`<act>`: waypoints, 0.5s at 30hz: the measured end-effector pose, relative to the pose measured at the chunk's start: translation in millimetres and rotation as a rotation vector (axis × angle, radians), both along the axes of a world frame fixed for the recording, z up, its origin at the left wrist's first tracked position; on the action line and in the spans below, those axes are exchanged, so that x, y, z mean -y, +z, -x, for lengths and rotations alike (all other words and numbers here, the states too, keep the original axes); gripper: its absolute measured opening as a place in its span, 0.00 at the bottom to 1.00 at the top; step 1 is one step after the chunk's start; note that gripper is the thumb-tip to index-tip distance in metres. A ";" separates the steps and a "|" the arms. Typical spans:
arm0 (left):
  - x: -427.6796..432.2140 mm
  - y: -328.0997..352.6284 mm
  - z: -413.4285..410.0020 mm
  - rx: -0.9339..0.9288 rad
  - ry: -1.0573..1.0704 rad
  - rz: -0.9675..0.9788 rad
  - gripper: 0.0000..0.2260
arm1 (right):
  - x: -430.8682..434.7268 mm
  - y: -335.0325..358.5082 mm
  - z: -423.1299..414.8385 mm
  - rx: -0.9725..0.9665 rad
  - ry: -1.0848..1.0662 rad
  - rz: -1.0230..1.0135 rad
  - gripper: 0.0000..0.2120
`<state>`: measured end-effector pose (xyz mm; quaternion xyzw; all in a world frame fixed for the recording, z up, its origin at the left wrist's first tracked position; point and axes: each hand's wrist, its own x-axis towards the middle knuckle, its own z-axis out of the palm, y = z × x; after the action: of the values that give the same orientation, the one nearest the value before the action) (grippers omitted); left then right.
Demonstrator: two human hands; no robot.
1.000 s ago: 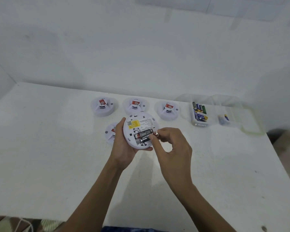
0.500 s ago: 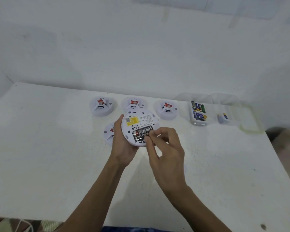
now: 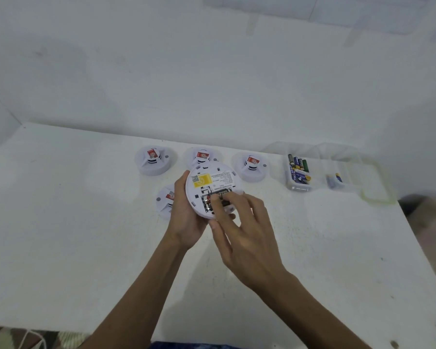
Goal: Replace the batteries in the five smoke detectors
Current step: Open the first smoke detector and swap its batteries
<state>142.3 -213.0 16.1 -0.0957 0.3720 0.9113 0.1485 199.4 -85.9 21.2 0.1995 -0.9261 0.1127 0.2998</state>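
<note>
My left hand grips the detector, likely light and rigid, by its rim; my right hand presses the slippery-looking battery with straight fingertips.

We log one view only: wide-angle, head-worn. It looks forward and down, close over the white table, toward the wall.
</note>
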 end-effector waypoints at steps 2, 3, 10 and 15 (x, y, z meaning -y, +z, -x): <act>-1.0 -1.3 -1.1 -0.024 -0.018 0.002 0.22 | 0.8 1.3 -1.1 0.039 -0.012 -0.025 0.21; 0.2 -3.8 -1.2 -0.026 -0.016 0.005 0.21 | 1.0 1.9 -1.2 0.061 -0.009 -0.032 0.22; 2.5 -19.0 -8.5 -0.075 -0.067 0.018 0.18 | -21.3 -4.3 -5.0 0.154 0.161 0.399 0.18; 5.4 -28.1 -7.8 -0.028 -0.244 -0.112 0.35 | -50.4 -31.9 1.7 0.308 -0.232 0.514 0.16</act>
<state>150.0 -218.4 -12.0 -0.0287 0.3315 0.9070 0.2581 197.7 -35.5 -10.7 -0.0092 -0.9184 0.3367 0.2076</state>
